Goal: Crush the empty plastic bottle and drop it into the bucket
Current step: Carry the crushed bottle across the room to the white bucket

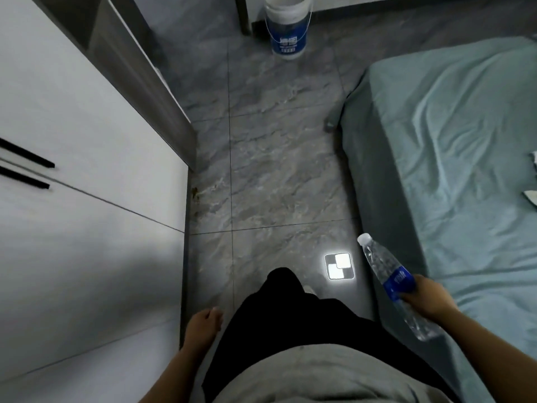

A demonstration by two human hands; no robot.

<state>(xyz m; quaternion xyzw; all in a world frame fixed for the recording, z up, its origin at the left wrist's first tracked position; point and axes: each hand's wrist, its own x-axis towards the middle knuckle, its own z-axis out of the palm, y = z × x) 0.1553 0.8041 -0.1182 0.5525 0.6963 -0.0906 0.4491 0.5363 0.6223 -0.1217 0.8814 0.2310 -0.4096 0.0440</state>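
The right hand [427,298] at four o'clock grips the plastic bottle [390,282] around its blue label, cap pointing to twelve, uncrushed, beside the bed [453,141]. The left hand [203,322] hangs loosely curled and empty at seven. The bucket [286,27] stands on the floor [276,158] at twelve, well apart.

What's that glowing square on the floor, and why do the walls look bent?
Head view: the glowing square is likely a ceiling light mirrored in the glossy floor tiles; the wide-angle lens bows the wardrobe and bed; the room is dim, edges soft.
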